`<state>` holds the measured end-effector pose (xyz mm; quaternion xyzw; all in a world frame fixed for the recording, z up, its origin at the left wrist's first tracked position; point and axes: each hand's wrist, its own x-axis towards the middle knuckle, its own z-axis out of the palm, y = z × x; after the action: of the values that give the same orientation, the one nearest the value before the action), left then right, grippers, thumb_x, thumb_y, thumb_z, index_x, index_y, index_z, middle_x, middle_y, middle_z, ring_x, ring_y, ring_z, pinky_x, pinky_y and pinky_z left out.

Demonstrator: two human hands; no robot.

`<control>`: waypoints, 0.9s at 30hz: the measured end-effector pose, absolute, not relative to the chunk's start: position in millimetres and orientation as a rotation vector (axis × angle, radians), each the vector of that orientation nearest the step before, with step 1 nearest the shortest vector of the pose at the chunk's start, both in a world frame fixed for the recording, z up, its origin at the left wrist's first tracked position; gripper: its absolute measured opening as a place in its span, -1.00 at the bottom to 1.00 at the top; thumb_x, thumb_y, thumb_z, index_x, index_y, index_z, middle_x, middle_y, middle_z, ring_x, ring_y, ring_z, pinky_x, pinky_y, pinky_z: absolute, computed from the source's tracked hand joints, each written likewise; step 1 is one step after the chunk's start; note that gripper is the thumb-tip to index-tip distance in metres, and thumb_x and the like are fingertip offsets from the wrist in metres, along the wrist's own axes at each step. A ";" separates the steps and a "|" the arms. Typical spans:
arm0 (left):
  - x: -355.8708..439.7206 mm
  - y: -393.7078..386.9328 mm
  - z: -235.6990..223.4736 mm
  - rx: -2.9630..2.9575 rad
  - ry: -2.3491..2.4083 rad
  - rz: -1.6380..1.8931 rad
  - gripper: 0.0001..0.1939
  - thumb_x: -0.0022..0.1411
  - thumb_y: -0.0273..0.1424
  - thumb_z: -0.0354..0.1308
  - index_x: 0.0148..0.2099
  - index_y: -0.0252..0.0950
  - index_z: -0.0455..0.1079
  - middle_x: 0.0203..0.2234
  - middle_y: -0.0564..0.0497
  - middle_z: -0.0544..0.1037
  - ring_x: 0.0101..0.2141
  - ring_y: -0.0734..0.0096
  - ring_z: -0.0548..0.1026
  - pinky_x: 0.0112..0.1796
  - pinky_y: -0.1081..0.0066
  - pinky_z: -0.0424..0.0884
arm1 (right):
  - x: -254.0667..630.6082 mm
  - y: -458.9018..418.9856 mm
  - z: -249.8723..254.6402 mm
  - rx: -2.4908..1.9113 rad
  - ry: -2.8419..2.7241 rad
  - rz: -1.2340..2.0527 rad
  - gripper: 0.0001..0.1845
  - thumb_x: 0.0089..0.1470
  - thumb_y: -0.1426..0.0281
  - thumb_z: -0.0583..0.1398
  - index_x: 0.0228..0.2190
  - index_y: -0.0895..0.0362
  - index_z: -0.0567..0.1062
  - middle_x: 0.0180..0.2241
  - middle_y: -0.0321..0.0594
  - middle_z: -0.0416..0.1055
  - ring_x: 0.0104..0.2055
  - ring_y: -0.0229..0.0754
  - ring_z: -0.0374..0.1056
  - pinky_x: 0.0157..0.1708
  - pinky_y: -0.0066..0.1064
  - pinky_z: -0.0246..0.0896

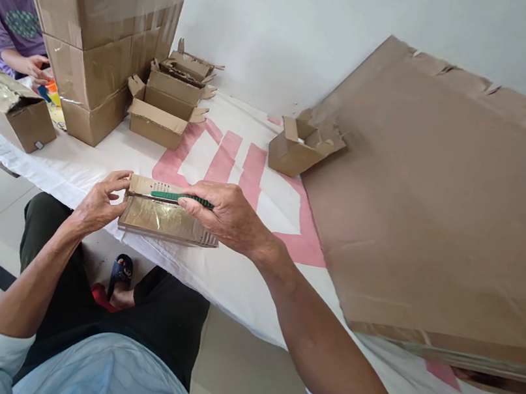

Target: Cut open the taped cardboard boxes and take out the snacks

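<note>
Box (165,222), head view, is at the near edge of the table (247,300), left of ctr, film or tape shiny on its top. Left hand (99,202) grips its left end, fingers bent; right hand (225,214) is closed on a green tool (162,195) lying along the box's top. Tool's working end: can't tell what type.

Main risk, I'd say: slip. If tool is sharp & skids left, left fingers are right in its path. Too much push w/ light card could dent box or tear the film. Box sits v. close to the near edge, so a hard tug could tip it off; loose cloth (110,191) may ruck up & shift it too. Open boxes (158,125), far left, look ok unless knocked.
</note>
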<state>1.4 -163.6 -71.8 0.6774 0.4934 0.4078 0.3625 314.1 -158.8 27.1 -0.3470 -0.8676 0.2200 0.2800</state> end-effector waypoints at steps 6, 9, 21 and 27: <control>0.2 -162.7 -70.5 1.810 1.290 1.012 -0.50 0.25 -0.28 0.36 0.22 -0.03 0.80 0.51 -0.13 0.53 0.44 -0.19 0.54 0.19 -0.02 0.69 | 304.0 -152.9 37.6 -1.066 -2.529 0.408 -0.67 0.58 0.29 0.22 -0.18 0.10 0.75 -0.25 -0.14 0.68 -0.21 -0.09 0.50 -0.16 -0.26 0.25; -0.9 -162.2 -67.5 1.843 1.304 0.985 -0.48 0.25 -0.26 0.35 0.24 -0.02 0.78 0.51 -0.12 0.52 0.44 -0.19 0.55 0.18 -0.02 0.70 | 292.1 -149.2 47.1 -1.164 -2.660 0.266 -0.63 0.61 0.26 0.19 -0.21 0.11 0.71 -0.26 -0.12 0.66 -0.22 -0.09 0.45 -0.19 -0.25 0.15; 0.4 -151.2 -56.6 1.939 1.353 0.907 -0.50 0.28 -0.16 0.31 0.20 -0.06 0.79 0.44 -0.14 0.58 0.36 -0.21 0.58 0.08 0.02 0.74 | 305.4 -115.7 49.9 -1.137 -2.746 0.217 -0.44 0.62 0.02 0.22 -0.38 0.06 0.66 -0.40 -0.20 0.53 -0.34 -0.16 0.29 -0.32 -0.23 -0.08; 2.8 -139.3 -62.2 1.948 1.377 0.922 -0.48 0.23 -0.27 0.28 0.19 -0.10 0.79 0.38 -0.14 0.64 0.35 -0.16 0.59 -0.02 0.18 0.75 | 359.7 -107.6 39.0 -1.161 -2.599 0.294 -0.36 0.53 -0.19 0.26 -0.43 -0.02 0.65 -0.42 -0.20 0.54 -0.32 -0.09 0.35 -0.32 -0.22 -0.03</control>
<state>2.8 -139.3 -62.2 0.7294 0.5156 0.3453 0.2880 359.7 -107.6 39.0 -0.4017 -0.8993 0.1019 0.1395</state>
